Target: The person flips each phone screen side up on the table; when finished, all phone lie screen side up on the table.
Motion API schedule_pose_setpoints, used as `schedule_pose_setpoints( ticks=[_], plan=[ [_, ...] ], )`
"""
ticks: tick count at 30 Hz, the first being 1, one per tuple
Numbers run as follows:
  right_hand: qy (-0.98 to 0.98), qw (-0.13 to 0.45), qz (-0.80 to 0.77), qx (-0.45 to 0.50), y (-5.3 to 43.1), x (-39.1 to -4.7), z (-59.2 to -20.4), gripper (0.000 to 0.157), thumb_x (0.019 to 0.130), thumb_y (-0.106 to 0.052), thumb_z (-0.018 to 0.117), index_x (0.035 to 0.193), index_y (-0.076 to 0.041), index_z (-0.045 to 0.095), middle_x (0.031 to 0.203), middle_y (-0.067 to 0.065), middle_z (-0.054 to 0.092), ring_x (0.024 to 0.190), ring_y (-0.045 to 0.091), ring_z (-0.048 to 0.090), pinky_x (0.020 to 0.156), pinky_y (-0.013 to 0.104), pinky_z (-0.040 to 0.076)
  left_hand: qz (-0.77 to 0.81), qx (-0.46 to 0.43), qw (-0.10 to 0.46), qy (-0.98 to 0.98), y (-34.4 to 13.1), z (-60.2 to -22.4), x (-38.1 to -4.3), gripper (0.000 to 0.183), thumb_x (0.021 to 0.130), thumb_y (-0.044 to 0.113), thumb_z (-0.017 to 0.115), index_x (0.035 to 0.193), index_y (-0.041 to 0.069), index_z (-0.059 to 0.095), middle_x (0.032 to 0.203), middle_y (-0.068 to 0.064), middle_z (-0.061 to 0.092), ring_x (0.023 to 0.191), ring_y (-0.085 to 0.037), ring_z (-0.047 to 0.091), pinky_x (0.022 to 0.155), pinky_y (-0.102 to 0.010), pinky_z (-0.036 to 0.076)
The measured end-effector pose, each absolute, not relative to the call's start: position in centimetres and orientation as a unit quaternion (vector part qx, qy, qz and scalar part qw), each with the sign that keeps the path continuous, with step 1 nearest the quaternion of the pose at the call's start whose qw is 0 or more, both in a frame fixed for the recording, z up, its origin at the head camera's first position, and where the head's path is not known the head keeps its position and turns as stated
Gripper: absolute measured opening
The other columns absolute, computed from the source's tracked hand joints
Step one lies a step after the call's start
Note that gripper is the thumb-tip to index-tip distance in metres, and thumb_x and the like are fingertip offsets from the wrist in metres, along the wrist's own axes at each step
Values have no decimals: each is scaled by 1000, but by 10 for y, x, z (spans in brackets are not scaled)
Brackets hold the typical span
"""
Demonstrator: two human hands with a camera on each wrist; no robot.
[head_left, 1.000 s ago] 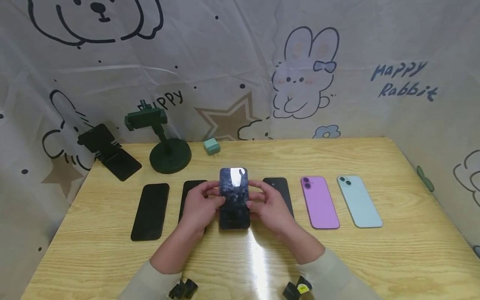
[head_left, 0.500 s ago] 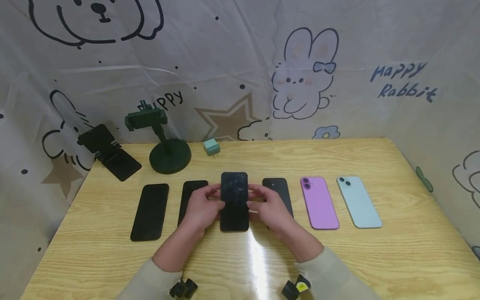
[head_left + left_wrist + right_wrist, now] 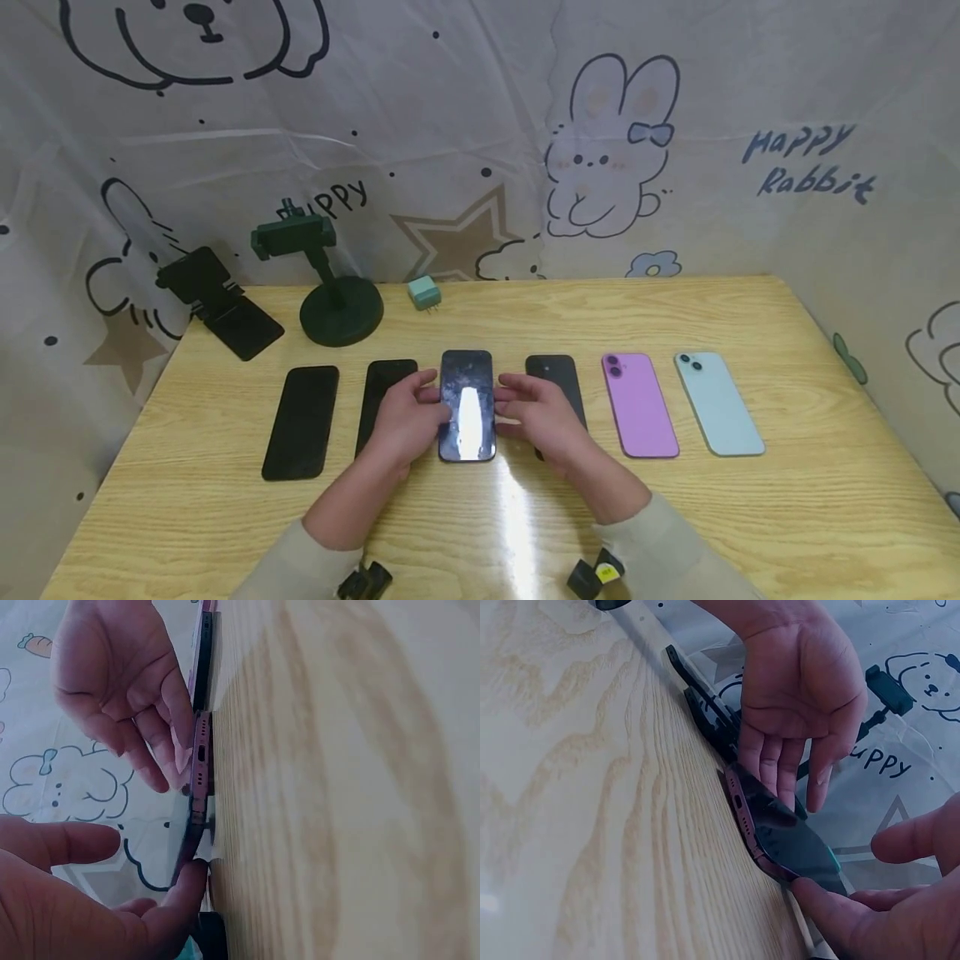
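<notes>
A dark smartphone (image 3: 467, 392), screen up and reflecting the light, lies flat at the middle of a row of phones. My left hand (image 3: 408, 417) is at its left edge; in the left wrist view the fingertips touch the rim while the thumb stands clear above. My right hand (image 3: 547, 417) is at the opposite edge, fingers loosely extended; its fingertip touches the rim in the right wrist view (image 3: 885, 915). Each hand partly covers a neighbour: a black phone (image 3: 378, 396) on the left and a dark phone with cameras up (image 3: 566, 383) on the right.
Another black phone (image 3: 300, 423) lies at the far left. A purple phone (image 3: 641, 408) and a pale blue phone (image 3: 722, 406) lie to the right. Behind stand a folding black stand (image 3: 240, 325), a green phone holder (image 3: 341, 312) and a green charger plug (image 3: 424, 292) on the wooden table (image 3: 825, 517).
The middle phone has come down from tilted and raised to flat on the table. The thumbs and fingers have loosened from its sides, and the right hand has drawn slightly away.
</notes>
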State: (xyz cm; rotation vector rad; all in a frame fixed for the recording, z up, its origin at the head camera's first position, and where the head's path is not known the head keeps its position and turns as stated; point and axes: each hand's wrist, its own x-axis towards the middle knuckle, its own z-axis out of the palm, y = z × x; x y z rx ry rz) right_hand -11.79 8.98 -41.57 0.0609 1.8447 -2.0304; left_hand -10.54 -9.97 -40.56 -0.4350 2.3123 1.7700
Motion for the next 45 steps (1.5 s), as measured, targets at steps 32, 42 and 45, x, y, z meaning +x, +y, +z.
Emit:
schedule_pose_setpoints(
  ticks=[32, 42, 45],
  plan=[
    [706, 177, -686, -27, 104, -114, -420, 54, 93, 4, 56, 143, 15, 40, 134, 31, 54, 122, 38, 56, 94, 39, 50, 642, -137, 111, 746, -108, -404, -102, 60, 94, 7, 60, 150, 5, 39, 135, -21, 54, 117, -33, 57, 92, -48, 50],
    [781, 138, -608, -22, 141, -110, -411, 51, 95, -2, 64, 143, 3, 48, 131, 19, 60, 119, 31, 58, 97, 39, 49, 587, -100, 75, 800, -74, -394, -100, 53, 92, 10, 65, 143, 5, 51, 124, -11, 61, 112, -28, 57, 93, -46, 47],
    [809, 122, -574, -26, 155, -110, -409, 52, 94, -4, 66, 143, 1, 49, 132, 18, 59, 119, 31, 58, 98, 42, 47, 605, -85, 88, 787, -62, -392, -102, 51, 92, 8, 65, 141, 3, 53, 123, -13, 61, 107, -26, 58, 91, -44, 48]
  ],
)
